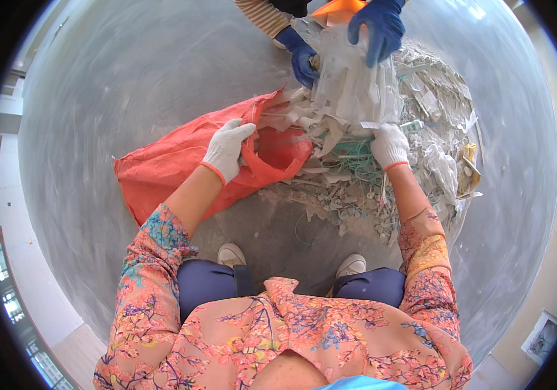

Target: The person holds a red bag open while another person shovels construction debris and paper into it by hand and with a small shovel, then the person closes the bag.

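My left hand [227,148], in a white knit glove, grips the rim of a red woven sack [176,165]. The sack lies on its side, its mouth facing right toward a heap of rubble and scraps [346,195]. At the lower edge of a bundle of translucent plastic packaging [356,83], my gloved right hand [390,145] is closed on the plastic; its fingertips are partly hidden. A co-worker's blue-gloved hands, one at the left [303,61] and one at the upper right [378,31], hold the same bundle from the far side. Paper and plastic scraps [293,112] lie at the sack's mouth.
Tangled green strapping [351,153] runs through the heap. Clear plastic film [442,165] and a yellow scrap [468,168] lie at its right. An orange item [339,9] is beyond the bundle. My shoes, left [231,254] and right [351,265], stand on the grey floor [113,97].
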The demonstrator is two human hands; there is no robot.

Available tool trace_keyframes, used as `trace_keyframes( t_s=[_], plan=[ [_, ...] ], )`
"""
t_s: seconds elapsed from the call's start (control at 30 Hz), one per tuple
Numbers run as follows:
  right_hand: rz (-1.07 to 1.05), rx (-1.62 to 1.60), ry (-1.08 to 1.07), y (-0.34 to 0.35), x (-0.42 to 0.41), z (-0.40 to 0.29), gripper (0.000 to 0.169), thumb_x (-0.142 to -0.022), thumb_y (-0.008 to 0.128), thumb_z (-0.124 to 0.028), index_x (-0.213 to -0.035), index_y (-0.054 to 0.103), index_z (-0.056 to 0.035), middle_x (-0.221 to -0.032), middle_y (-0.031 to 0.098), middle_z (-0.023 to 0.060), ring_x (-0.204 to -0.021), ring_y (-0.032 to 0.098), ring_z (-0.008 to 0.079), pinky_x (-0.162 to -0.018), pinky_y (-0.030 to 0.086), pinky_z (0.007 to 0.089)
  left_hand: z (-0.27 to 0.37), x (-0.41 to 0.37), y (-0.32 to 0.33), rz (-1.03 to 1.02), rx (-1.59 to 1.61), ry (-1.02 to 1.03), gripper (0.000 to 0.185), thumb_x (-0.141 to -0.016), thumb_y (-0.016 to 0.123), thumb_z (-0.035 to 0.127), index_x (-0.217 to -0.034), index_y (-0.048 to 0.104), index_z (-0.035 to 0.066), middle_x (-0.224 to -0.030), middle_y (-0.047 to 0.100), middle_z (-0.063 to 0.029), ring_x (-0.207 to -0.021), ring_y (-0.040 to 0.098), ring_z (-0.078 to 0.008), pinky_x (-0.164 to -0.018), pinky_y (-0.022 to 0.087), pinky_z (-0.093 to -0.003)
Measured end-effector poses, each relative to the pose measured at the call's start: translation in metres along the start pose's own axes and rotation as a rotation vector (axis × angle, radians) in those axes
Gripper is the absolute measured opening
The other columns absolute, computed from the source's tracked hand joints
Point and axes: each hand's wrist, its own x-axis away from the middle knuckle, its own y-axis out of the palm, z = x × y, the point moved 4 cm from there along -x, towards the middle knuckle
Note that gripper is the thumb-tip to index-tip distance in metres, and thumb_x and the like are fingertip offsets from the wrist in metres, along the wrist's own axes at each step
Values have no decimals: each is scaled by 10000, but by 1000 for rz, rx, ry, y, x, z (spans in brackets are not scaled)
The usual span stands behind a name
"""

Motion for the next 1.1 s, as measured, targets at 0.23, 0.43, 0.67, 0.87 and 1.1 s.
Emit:
trace_keyframes(
  t_s=[0.23,0.43,0.67,0.87,1.1],
  plan=[
    [40,-271,221,-55,-2,-53,257,-806,588,-187,-998,732,-95,-1048,689,181,-1013,650,355,-897,507,438,-6,4,1,-11,-115,29,193,-897,597,186,-1062,590,86,-864,602,-22,-661,555,-114,-465,436,-280],
    [202,-451,-354,-40,24,-176,288,-836,564,-139,-1080,710,-98,-1074,663,185,-980,647,362,-870,522,431,-8,1,0,137,1,75,311,-901,590,174,-1199,577,84,-944,610,-34,-737,585,-134,-501,469,-307],
    [-426,-355,-388,32,49,-260,392,-804,576,-100,-1189,593,-26,-1185,611,192,-1146,584,359,-928,505,428,-12,-14,-16,109,162,150,306,-925,554,149,-1222,574,80,-1025,632,-59,-908,606,-171,-763,499,-319],
    [23,-462,-549,-20,57,-232,358,-792,606,-135,-1124,562,-10,-1171,552,247,-1072,569,427,-894,484,491,-11,-22,-23,49,287,99,266,-930,553,141,-1188,592,90,-1015,632,-63,-903,607,-172,-759,504,-329],
    [-512,-576,-433,7,97,-244,427,-831,600,-332,-1106,563,-8,-1141,585,238,-1097,571,394,-922,471,458,-44,-78,-75,-8,-87,495,312,-917,581,159,-1220,584,82,-1168,607,-71,-1073,590,-205,-864,493,-329]
  ],
)
